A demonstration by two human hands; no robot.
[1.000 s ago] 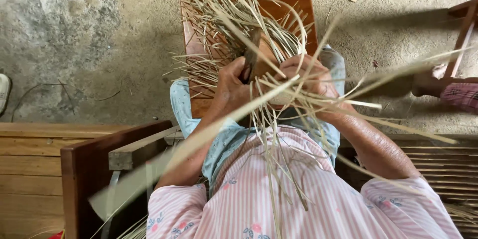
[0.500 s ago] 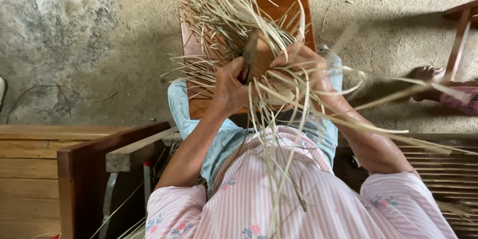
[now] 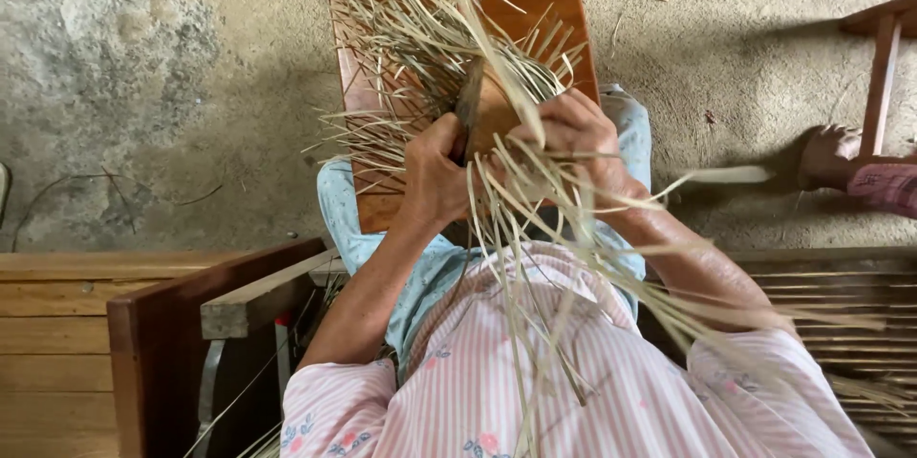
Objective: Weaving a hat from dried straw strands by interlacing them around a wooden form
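Head view. The background is a rough concrete floor [image 3: 172, 85], grey and stained, with a reddish-brown wooden board [image 3: 535, 0] lying on it ahead of the seated person. A wooden bench frame [image 3: 162, 324] stands at the lower left, and slatted woodwork [image 3: 841, 296] runs along the right edge. Another person's foot [image 3: 829, 154] rests on the floor at the right, beside a wooden leg.

The left hand [image 3: 435, 171] is closed around a dark narrow tool or strip at the centre of a bundle of pale straw strips [image 3: 430, 47]. The right hand [image 3: 573, 138] is closed over the same bundle from the other side. The bundle sits above the knees, over the near end of the board.

Judgement on progress: only a small core between the hands looks bound or woven. Most strips splay loose, upward and down across the pink striped shirt [image 3: 535, 372], so the greater part of the work appears to remain.
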